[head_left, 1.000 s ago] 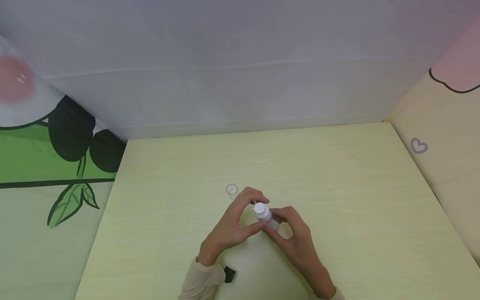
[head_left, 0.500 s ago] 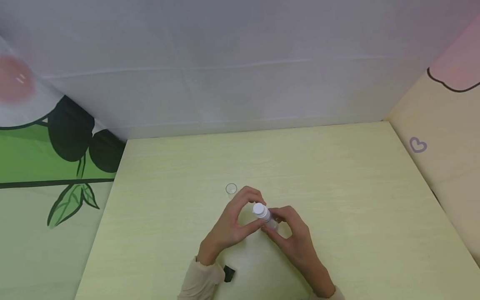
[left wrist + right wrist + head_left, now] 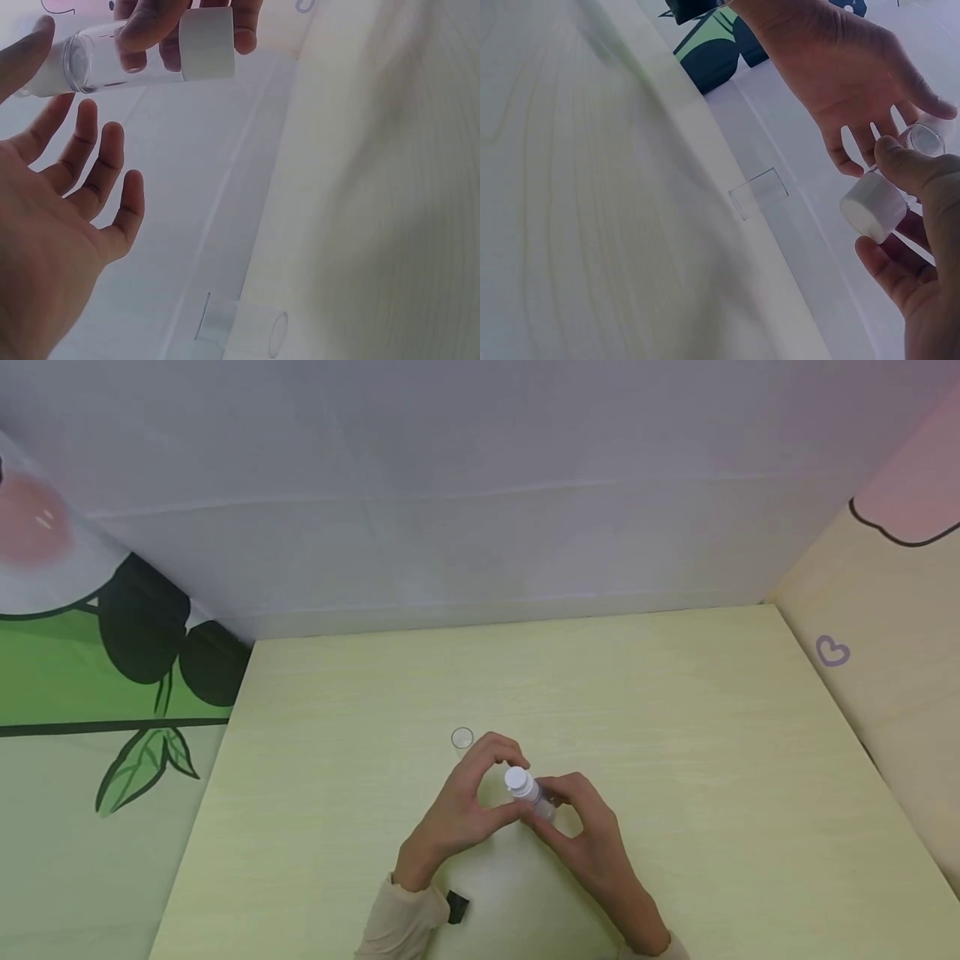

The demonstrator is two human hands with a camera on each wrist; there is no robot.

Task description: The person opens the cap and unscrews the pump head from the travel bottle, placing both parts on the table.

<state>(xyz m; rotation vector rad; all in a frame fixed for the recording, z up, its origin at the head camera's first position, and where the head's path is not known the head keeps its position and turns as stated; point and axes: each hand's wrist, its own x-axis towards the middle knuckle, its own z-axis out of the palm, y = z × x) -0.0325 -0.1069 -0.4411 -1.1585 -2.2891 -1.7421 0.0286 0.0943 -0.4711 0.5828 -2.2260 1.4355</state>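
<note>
Both hands hold a small clear bottle (image 3: 529,793) with a white top and a white base, up off the table. My right hand (image 3: 592,831) grips it near the white base (image 3: 208,43), as the left wrist view shows. Thumb and index finger of my left hand (image 3: 456,814) pinch the white top end, while the other fingers of that hand spread loosely below. A clear, open-ended cylinder (image 3: 462,738) stands on the table just beyond my left hand. It also shows in the right wrist view (image 3: 759,193).
The pale wooden table (image 3: 360,710) meets a grey-white cloth wall (image 3: 480,552) at the back. Painted panels stand at the left and right edges. A small black piece (image 3: 457,907) shows beside the left sleeve (image 3: 401,918).
The bottle and both hands have shifted very slightly to the left in the head view. The hold on the bottle looks the same.
</note>
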